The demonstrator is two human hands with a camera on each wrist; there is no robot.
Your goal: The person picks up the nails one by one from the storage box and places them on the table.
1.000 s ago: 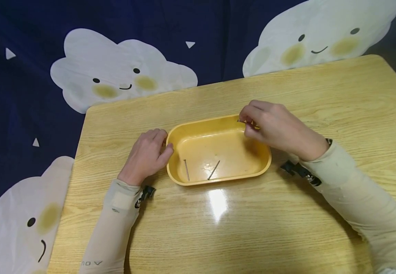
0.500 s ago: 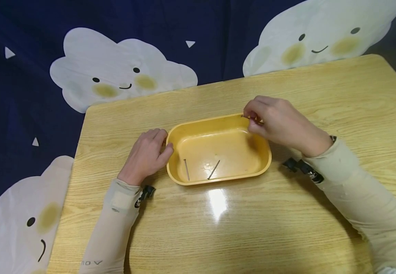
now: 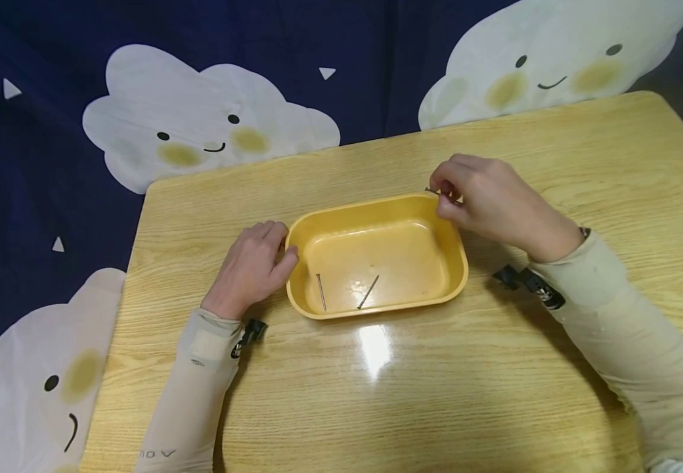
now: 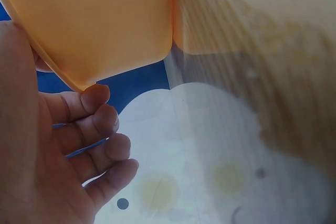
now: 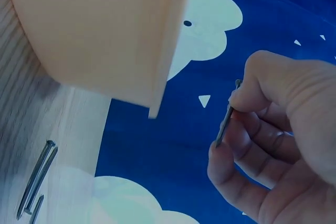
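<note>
A yellow plastic tray [image 3: 400, 263] stands on the table with two nails in it: one nail [image 3: 321, 293] near its left end, another nail [image 3: 368, 292] slanting by the front wall. At the left end my left hand [image 3: 249, 269] pinches the rim, thumb over the inside and fingers outside; the left wrist view has the fingertips against the rim [image 4: 68, 81]. My right hand [image 3: 492, 200] is over the far right corner of the tray. Between thumb and fingers it holds a nail [image 5: 226, 121], whose head pokes out to the left in the head view.
In the right wrist view, several nails [image 5: 37, 179] lie on the table beside the tray; the head view does not show them. The wooden table [image 3: 424, 394] extends around the tray. Behind it hangs a dark blue cloth [image 3: 365, 66] with white clouds.
My right hand has moved up and to the right with its nail, from inside the tray's far right part to over the rim. The left hand and tray stay put.
</note>
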